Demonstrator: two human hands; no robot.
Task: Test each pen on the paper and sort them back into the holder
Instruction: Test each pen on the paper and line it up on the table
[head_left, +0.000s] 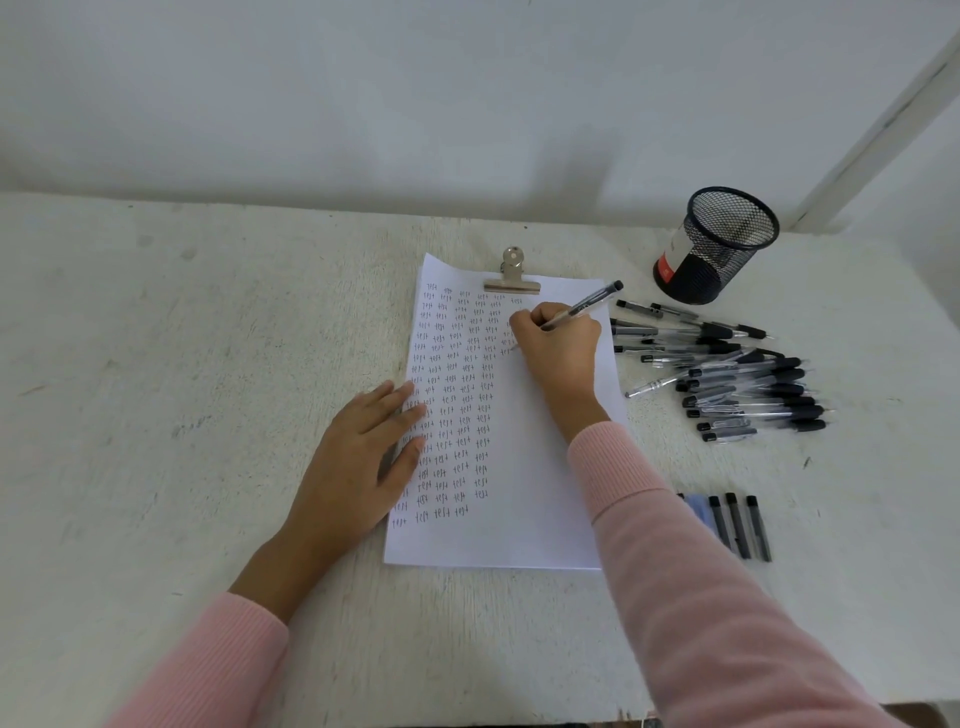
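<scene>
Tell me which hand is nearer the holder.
Right. The right hand, holding a pen, is on the holder's side of the paper; the left hand rests on its opposite edge.

Looks like a plain study or office corner: a scuffed white table (182, 338) against a bare wall (363, 104), a mesh pen holder (722, 244) beyond the fingers (524, 319) of the right hand (558, 338), loose pens (748, 384) just beside them.

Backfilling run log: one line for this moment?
right hand: grips pen on paper | left hand: presses paper | mesh holder: upright | loose pens: beside paper
</scene>
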